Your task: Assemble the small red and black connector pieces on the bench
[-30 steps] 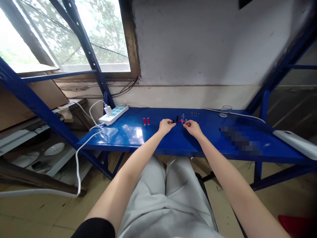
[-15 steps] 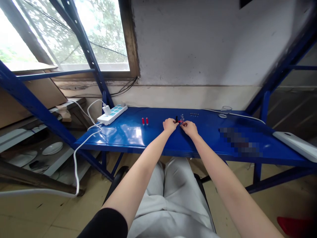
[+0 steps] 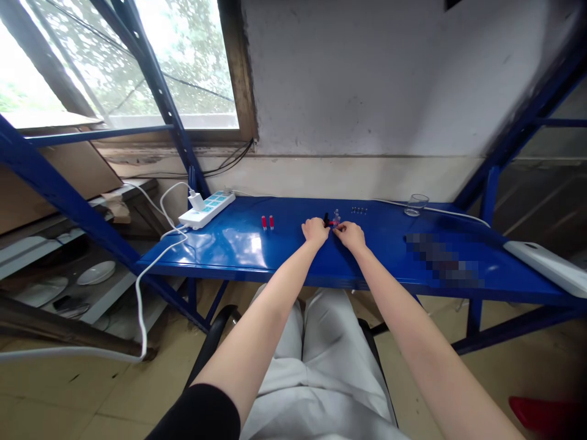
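Fingertips of the right hand are facing those of the left hand over the blue table. Both sets of fingers are showing a bend; whether they are gripping a part or merely touching one, we are finding impossible to tell. Between the hands and just beyond them, we are seeing a small cluster: a black piece beside the left hand, with a red piece and clear pieces nearer the right. We are judging these parts light and stiff, probably smooth enough to be slipping under a loose pinch. We are favouring a hold on the sides, between thumb and forefinger pads, and are advising gentle pressure lest the clear walls crack. Well apart to the left, two red-and-pale tubes are sitting side by side; beyond the right hand, a row of tiny pieces is occupying the table.
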